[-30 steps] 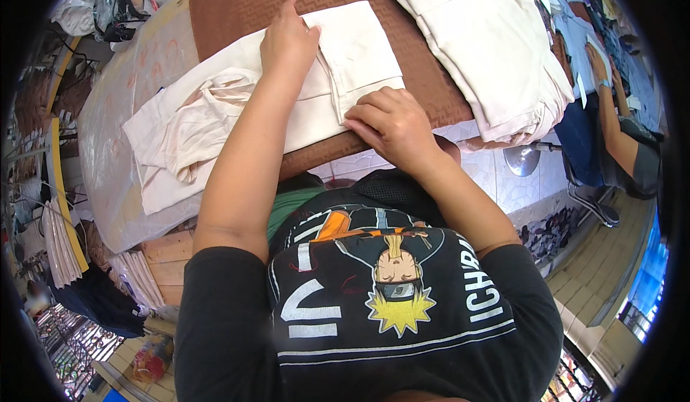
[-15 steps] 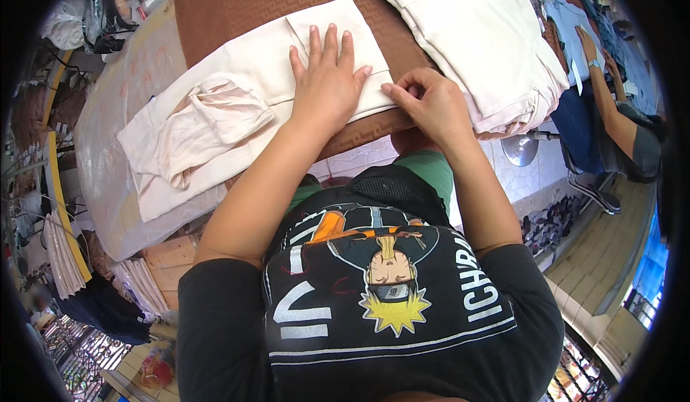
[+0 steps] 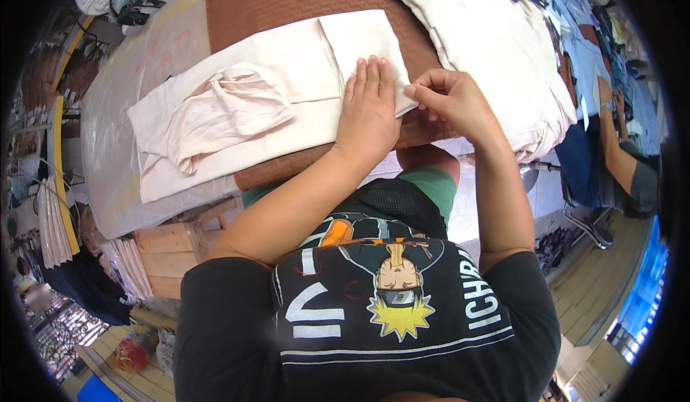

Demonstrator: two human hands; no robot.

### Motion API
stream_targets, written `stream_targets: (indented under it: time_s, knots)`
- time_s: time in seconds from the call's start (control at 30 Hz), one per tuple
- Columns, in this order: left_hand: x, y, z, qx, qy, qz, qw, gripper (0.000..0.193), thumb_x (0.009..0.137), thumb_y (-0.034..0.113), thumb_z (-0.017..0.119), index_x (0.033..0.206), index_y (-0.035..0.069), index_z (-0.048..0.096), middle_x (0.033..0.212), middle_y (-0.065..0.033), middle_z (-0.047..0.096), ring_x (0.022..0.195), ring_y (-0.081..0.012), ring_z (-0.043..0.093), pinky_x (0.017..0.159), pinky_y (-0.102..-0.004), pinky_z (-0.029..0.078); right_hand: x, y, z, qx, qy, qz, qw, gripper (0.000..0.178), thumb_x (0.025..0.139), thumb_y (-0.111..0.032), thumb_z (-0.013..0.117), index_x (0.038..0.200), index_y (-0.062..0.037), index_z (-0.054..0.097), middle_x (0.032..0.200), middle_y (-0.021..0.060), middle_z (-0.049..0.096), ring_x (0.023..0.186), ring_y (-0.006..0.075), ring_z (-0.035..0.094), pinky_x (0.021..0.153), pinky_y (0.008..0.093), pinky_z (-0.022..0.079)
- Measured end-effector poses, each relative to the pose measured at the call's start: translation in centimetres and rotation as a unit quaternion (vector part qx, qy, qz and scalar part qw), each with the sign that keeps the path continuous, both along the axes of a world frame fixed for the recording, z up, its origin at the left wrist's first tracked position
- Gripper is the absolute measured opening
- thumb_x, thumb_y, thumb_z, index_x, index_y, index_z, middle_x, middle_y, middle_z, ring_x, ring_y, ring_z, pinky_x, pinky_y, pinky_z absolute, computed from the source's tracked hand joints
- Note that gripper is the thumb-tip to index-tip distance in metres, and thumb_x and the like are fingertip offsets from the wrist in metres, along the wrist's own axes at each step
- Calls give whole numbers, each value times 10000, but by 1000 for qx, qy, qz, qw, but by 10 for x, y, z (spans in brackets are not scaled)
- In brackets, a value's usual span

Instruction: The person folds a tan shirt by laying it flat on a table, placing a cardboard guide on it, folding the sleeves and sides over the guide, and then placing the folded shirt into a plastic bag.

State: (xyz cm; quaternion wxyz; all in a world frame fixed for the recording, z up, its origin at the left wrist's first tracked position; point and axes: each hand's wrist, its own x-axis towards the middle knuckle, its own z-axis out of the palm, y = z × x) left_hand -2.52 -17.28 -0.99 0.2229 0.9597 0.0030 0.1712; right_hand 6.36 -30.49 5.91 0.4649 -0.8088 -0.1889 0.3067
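Note:
A cream folded garment (image 3: pixel 287 53) lies lengthwise on a brown patterned cloth (image 3: pixel 266 3), with a crumpled part bunched toward its left end. My left hand (image 3: pixel 368 111) rests flat on the garment near its right end, fingers stretched and close together. At the garment's right edge, my right hand (image 3: pixel 449 100) has thumb and forefinger pinched on the near corner of the fabric. The other fingers of that hand curl inward. Just beyond it lies a pile of cream garments (image 3: pixel 496 57).
Clear plastic sheeting (image 3: pixel 108 136) covers the table's left part. At the far right, another person's arm (image 3: pixel 617 143) reaches over light blue fabric. Wooden boxes (image 3: pixel 167 251) stand below the left edge, near hanging cream fabric (image 3: pixel 54 222).
My left hand has slid right and nearer on the garment, its spread fingers now drawn together. My right hand still pinches the garment's edge. The whole view has shifted a little.

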Motion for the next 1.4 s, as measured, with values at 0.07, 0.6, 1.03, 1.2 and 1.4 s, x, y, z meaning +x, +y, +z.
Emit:
stream_targets:
  time_s: [0.07, 0.6, 1.03, 1.2, 1.4]
  knots:
    - [-2, 1, 3, -58, -17, -4, 998, 663, 798, 81, 561, 1343, -133, 250, 1361, -317, 335, 1305, -435, 287, 1080, -463, 236, 14, -8, -8, 80, -40, 64, 994, 175, 834, -168, 625, 888, -3, 642, 710, -4, 607, 632, 83, 553, 603, 220, 461]
    - [-26, 10, 26, -474, -63, -27, 878, 428, 967, 157, 409, 1347, -37, 378, 1268, -187, 517, 1194, -198, 471, 992, -291, 344, 92, 64, -17, 14, -567, 295, 769, 312, 716, -55, 577, 1009, -90, 681, 1124, 100, 630, 1202, 263, 490, 994, 399, 385]
    - [-66, 9, 57, -622, -71, -48, 778, 348, 982, 229, 401, 1177, -42, 497, 1123, -101, 554, 1024, -135, 506, 900, -266, 392, 73, 35, 12, 210, -132, 175, 953, 146, 807, -46, 590, 947, -18, 624, 1069, 133, 645, 1152, 250, 527, 977, 361, 400]
    - [-104, 68, 81, -696, -54, 1, 716, 308, 951, 235, 459, 1060, -36, 557, 882, -82, 627, 812, -132, 573, 739, -284, 450, 83, 114, 30, 262, -10, 229, 937, 199, 896, -149, 561, 1023, -1, 600, 1027, 95, 650, 1008, 165, 587, 876, 299, 455]
    - [-166, 168, 86, -682, -179, 156, 691, 289, 901, 116, 532, 1153, -24, 528, 990, -76, 623, 841, -102, 589, 756, -251, 482, 21, 269, 51, 253, 19, 294, 922, 279, 871, -196, 633, 1081, -17, 597, 941, 24, 637, 829, 90, 600, 747, 237, 476]
